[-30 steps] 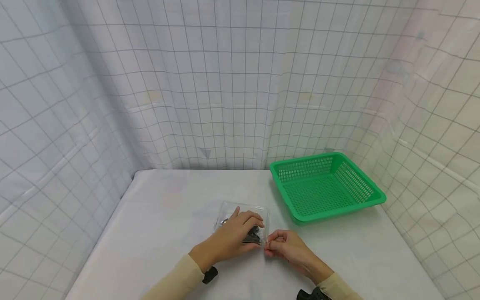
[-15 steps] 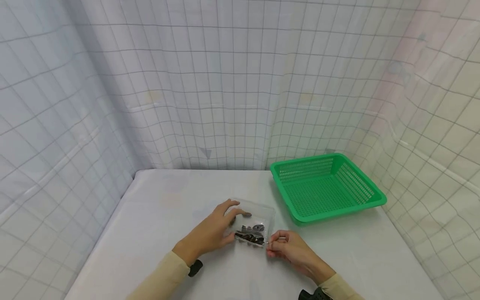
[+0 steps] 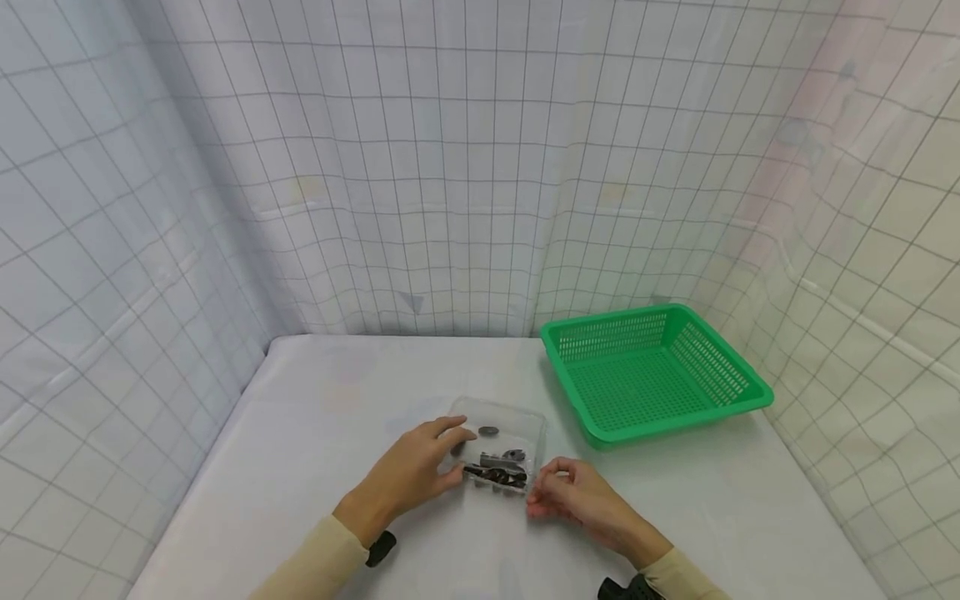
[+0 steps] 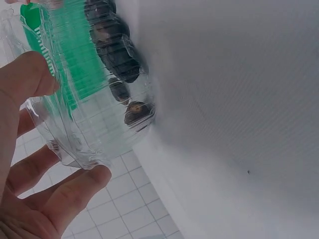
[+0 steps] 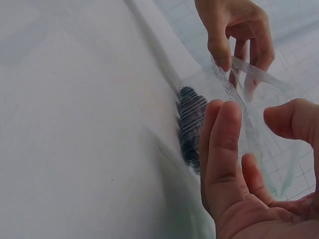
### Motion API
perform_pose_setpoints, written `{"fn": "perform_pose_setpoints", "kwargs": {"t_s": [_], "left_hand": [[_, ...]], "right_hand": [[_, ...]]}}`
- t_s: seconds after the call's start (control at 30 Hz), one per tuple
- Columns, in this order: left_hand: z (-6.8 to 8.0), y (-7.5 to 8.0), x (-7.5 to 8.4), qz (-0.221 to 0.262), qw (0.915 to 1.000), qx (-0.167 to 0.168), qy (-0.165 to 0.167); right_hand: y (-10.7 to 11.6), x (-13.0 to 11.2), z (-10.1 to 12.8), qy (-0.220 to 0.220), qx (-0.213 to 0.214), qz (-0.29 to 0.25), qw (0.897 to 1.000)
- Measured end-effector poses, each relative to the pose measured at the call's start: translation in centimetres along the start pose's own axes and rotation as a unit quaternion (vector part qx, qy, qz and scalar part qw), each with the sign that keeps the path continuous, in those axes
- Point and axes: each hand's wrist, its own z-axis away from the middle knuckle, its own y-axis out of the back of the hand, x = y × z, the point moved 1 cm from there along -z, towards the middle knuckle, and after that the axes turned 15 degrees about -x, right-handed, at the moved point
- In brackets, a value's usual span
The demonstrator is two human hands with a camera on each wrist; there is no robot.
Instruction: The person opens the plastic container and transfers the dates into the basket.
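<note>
I am gripping the clear box with my left hand; right hand pinching its near corner. Thin plastic could slip, spilling dark pieces.

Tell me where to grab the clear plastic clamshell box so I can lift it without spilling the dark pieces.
Probably the clear clamshell box is best taken by its two short ends, one from each side. The left hand already pinches the left rim, and the right hand is at the near right corner. Its thin walls flex, so keep it level.

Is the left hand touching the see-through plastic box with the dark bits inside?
Touching. In the left wrist view, the left hand has its thumb and fingers pressed against the clear plastic box, holding its edge.
</note>
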Motion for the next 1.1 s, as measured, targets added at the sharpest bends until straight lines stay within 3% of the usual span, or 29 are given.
{"fn": "perform_pose_setpoints", "kwargs": {"t_s": [0.2, 0.37, 0.53, 0.67, 0.8, 0.93, 1.0, 1.1], "left_hand": [[0.6, 0.7, 1.3, -0.025, 0.9996, -0.010, 0.010], [0.5, 1.5, 1.3, -0.016, 0.9987, 0.041, -0.026], [0.1, 3.0, 0.2, 0.052, 0.9924, 0.104, -0.041], [0.1, 3.7, -0.5, 0.133, 0.9845, 0.114, 0.010], [0.5, 3.3, -0.8, 0.212, 0.9696, 0.082, 0.090], [1.1, 2.1, -0.7, 0.287, 0.9430, 0.016, 0.167], [1.5, 1.3, -0.4, 0.313, 0.9301, -0.022, 0.191], [1.9, 0.5, 0.1, 0.317, 0.9235, -0.075, 0.202]], "right_hand": [[-0.2, -0.5, 0.1, 0.003, 0.034, 0.052, 0.998], [-0.2, -0.8, 0.3, 0.009, 0.033, 0.065, 0.997], [0.0, -0.8, 0.8, 0.012, 0.036, 0.067, 0.997], [0.0, -0.6, 0.9, 0.013, 0.040, 0.072, 0.996], [-0.3, -0.5, 0.9, 0.012, 0.046, 0.088, 0.995], [-0.6, -0.7, 0.8, 0.013, 0.061, 0.131, 0.989], [-0.7, -0.7, 0.8, 0.013, 0.070, 0.155, 0.985], [-0.8, -0.9, 0.7, 0.014, 0.077, 0.177, 0.981]]}}
